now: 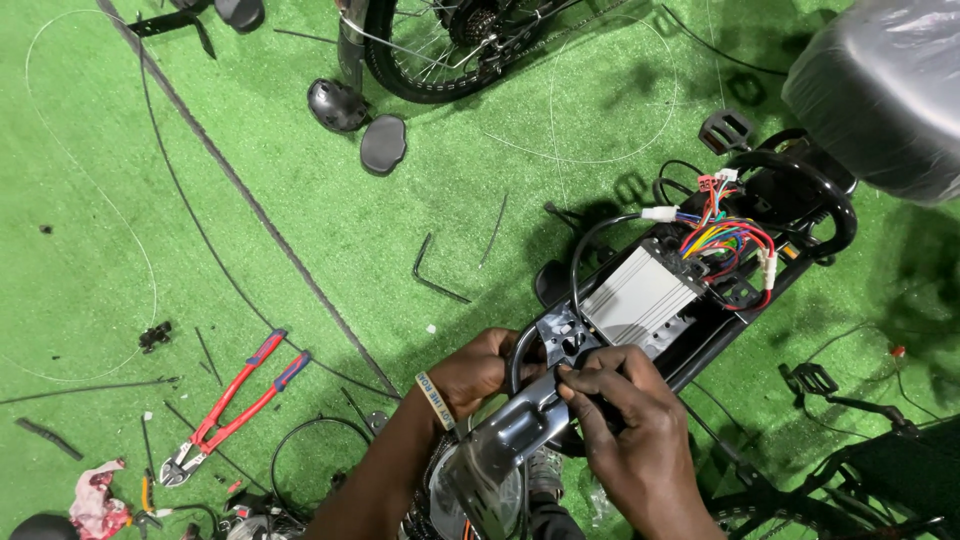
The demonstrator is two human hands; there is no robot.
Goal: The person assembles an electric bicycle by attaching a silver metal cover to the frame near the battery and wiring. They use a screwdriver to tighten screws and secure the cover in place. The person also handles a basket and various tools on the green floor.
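Both hands are down at about 6 o'clock, working on a black rear rack [700,345] that runs from the bottom centre up toward 2 o'clock. The left hand [478,370] has its fingers curled shut around the rack's black tube at the near end, and there's a wristband [436,400] on that wrist. The right hand [635,425] is pinched closed on something small at the grey metal bracket [520,430], but I can't tell what, the fingers hide it. Just past the hands toward 1 o'clock sits a ribbed silver controller box [640,295] on the rack, with a bundle of coloured wires [725,240] spilling out its far end. Over at 8 o'clock, well apart from the hands, red-handled bolt cutters [235,405] lie on the green turf [300,200]. A bike wheel [440,50] is up at 12 o'clock, and a bent hex key [432,275] lies near the middle.
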